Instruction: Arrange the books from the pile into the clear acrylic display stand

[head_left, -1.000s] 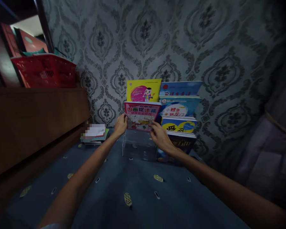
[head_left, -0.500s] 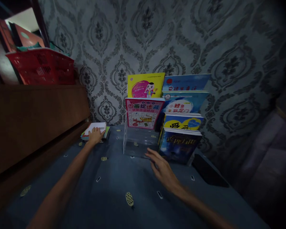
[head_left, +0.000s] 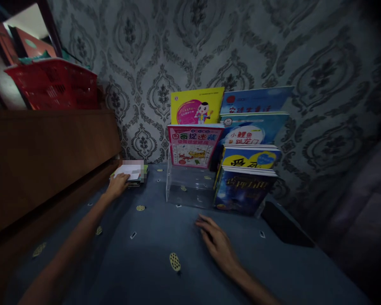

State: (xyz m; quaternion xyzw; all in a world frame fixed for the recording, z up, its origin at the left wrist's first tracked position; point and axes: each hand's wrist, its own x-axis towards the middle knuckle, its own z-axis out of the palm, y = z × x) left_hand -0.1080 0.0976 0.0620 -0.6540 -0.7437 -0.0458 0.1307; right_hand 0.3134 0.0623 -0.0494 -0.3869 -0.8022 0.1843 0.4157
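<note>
At the near edge of a small stack of books [head_left: 136, 182], my left hand [head_left: 118, 185] has its fingers closed over the edge of the top book [head_left: 131, 171], whose upper face is white. The underside of its grip is hidden. My right hand [head_left: 217, 243] hovers near the cloth, empty, with fingers loosely bent and apart. Beyond it stands a clear tiered book rack [head_left: 190, 197]. Its left side holds a pink book [head_left: 195, 146] in front of a yellow book [head_left: 193, 106]. On the right side, a dark blue book [head_left: 243, 190] stands foremost, with several more books behind.
A dark blue cloth [head_left: 146, 254] with pineapple prints covers the surface. To the right of the rack lies a flat black object [head_left: 287, 226]. Brown wooden furniture [head_left: 51, 156] borders the left, topped by a red plastic basket [head_left: 60, 87]. Patterned wallpaper [head_left: 146, 84] rises behind.
My left hand has slid back from the middle of the stack's top to its near left edge. My right hand has drawn back from the rack's front, toward me.
</note>
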